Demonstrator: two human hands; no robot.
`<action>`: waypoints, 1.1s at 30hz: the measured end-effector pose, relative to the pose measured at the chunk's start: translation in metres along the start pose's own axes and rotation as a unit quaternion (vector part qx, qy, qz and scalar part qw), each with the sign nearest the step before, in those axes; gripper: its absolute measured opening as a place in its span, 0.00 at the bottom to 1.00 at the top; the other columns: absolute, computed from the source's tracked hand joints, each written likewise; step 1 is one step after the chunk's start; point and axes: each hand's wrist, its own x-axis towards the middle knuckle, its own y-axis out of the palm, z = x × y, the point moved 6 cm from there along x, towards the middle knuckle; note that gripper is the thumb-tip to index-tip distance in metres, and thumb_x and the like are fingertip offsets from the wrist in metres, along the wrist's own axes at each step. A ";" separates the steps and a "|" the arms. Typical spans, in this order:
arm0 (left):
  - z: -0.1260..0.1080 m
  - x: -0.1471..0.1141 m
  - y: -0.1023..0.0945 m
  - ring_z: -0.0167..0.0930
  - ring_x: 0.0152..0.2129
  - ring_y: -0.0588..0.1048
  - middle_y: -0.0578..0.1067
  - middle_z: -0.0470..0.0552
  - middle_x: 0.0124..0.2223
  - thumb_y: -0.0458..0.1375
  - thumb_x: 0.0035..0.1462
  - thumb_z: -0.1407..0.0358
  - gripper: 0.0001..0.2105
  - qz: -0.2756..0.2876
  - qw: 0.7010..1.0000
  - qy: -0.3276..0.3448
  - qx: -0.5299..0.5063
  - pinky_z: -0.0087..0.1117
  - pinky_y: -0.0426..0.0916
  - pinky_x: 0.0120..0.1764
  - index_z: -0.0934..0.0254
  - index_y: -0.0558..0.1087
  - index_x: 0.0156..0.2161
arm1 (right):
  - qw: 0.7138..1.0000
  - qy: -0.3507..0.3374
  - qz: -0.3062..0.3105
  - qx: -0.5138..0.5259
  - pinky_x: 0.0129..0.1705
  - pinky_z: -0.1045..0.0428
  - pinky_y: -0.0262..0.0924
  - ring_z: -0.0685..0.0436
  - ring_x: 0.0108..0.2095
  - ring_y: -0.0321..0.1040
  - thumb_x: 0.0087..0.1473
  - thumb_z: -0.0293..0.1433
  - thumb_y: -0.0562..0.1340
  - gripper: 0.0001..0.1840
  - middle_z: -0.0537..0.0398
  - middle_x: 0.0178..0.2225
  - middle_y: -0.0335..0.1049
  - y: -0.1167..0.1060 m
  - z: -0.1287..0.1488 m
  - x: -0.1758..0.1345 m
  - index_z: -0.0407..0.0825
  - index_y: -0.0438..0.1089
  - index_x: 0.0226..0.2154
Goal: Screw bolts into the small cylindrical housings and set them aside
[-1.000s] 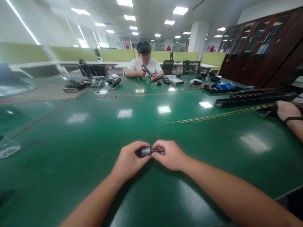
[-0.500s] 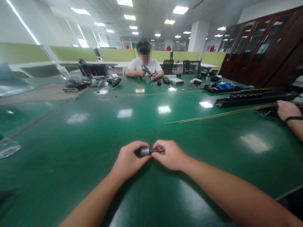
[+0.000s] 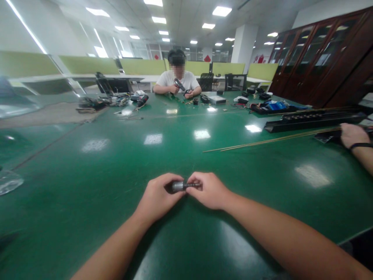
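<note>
Bright ceiling lights [image 3: 222,11] cast glare [image 3: 202,134] on the tabletop [image 3: 250,171]; outer edges look smeared.

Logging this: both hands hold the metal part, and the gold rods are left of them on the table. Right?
Wrong side: the head view shows the gold rods right of them on the table. Left hand and right hand do hold the metal part.

Silvery cylinder [image 3: 178,186], dark ridged shaft [image 3: 188,185] pointing right, held sideways in fingers [image 3: 194,192]
</note>
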 end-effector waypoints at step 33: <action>0.004 0.001 -0.004 0.32 0.34 0.78 0.80 0.45 0.37 0.66 0.50 0.61 0.09 -0.004 1.000 -0.027 -0.012 0.31 0.70 0.40 0.57 0.78 0.38 | 1.000 -0.001 -0.013 0.016 0.29 0.56 0.55 0.51 0.26 0.64 0.53 0.32 0.65 0.06 0.59 0.27 0.73 -0.003 -0.003 0.000 0.48 0.75 0.36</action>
